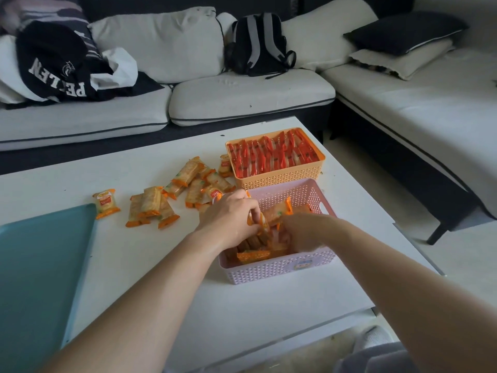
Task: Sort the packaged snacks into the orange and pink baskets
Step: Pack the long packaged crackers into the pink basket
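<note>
From the head camera, I judge the sort well past halfway. The orange basket (279,179), upper right of centre, is packed tight with red packets (271,154) standing in rows. The pink basket (279,270), just below it, holds some orange-edged cracker packets (252,255), with room left. My left hand (228,219) pinches one such packet (259,224) over the pink basket's left side. My right hand (304,230) reaches down inside the basket, and with its fingers hidden I cannot tell its grip. Still to go are the loose packets (193,181) scattered on the desk (161,265) left of the baskets, and a lone packet (106,203) further left.
</note>
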Motion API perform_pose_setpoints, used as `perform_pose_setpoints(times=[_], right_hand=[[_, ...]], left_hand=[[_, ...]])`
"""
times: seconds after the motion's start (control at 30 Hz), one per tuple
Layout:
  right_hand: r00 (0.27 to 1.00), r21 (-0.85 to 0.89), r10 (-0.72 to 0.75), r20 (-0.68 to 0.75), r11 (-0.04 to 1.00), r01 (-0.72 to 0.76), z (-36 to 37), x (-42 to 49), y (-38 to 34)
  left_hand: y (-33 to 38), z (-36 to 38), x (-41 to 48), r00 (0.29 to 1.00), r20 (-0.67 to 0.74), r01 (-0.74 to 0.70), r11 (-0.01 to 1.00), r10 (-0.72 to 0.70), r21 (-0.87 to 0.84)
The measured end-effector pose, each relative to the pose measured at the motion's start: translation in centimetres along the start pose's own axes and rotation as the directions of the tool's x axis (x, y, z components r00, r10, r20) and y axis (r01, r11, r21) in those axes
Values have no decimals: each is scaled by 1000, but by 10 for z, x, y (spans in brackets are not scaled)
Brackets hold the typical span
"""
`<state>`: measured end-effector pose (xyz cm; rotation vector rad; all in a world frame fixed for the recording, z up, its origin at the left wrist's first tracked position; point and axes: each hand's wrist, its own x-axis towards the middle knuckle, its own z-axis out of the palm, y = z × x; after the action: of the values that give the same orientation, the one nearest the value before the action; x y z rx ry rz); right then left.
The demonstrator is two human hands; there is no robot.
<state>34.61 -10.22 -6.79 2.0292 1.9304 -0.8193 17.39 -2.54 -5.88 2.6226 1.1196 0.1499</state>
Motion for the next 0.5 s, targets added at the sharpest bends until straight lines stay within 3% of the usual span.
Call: perform_pose_setpoints(times=[0.17, 0.33, 0.4, 0.5], right_hand=[[983, 107, 146, -113, 985, -134, -21, -22, 24], [855, 332, 341, -391, 919, -214, -10, -18, 13], [821, 384, 383, -424, 897, -221, -5, -10, 3], [832, 418, 373, -411, 888, -192, -1, -3, -12]], left_hand=[[0, -1, 0, 1000, 12, 2, 1000, -2, -2], [0, -1, 1, 1000, -10, -17, 1000, 18, 12], [2, -1, 1, 998, -17, -56, 998, 57, 15], [9, -1, 0, 992, 31, -124, 992, 124, 8]])
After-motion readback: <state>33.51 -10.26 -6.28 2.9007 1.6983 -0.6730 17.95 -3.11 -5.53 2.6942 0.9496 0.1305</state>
